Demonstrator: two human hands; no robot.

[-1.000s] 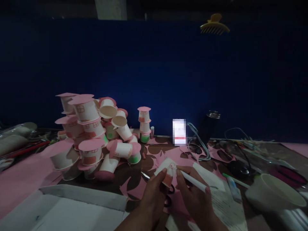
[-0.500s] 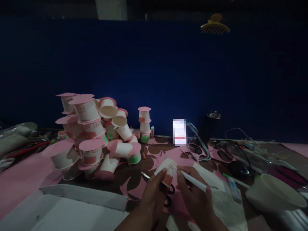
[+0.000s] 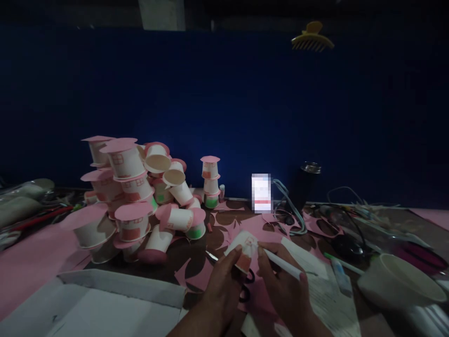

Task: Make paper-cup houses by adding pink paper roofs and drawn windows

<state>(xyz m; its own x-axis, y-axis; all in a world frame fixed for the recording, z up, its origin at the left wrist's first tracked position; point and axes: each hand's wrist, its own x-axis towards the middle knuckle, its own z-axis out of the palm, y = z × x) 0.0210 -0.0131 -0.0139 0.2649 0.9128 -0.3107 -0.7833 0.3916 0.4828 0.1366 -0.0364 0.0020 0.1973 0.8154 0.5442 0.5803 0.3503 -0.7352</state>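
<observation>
A small white paper cup [image 3: 242, 248] lies tilted in my left hand [image 3: 226, 276], which is closed around its near side. Its side carries a drawn window and a reddish patch like a door. My right hand [image 3: 282, 285] grips a white marker pen [image 3: 284, 265], its tip end at the cup beside the window; the fingers hide the exact tip. Beneath the hands, scissors [image 3: 245, 293] with black handles lie on pink paper scraps [image 3: 264, 299], partly covered by my left hand. Just right of my right hand is a printed sheet [image 3: 326, 285].
Many similar cups with pink paper roofs [image 3: 131, 210] are piled at left, with a stack of cups [image 3: 211, 182] behind. A white box lid [image 3: 122, 290] lies front left. A lit phone [image 3: 262, 193], black bottle [image 3: 305, 185] and large paper cup [image 3: 396, 283] stand further right.
Almost nothing differs. The cup and both hands keep their places, with at most a very slight shift of the marker at the window drawing.
</observation>
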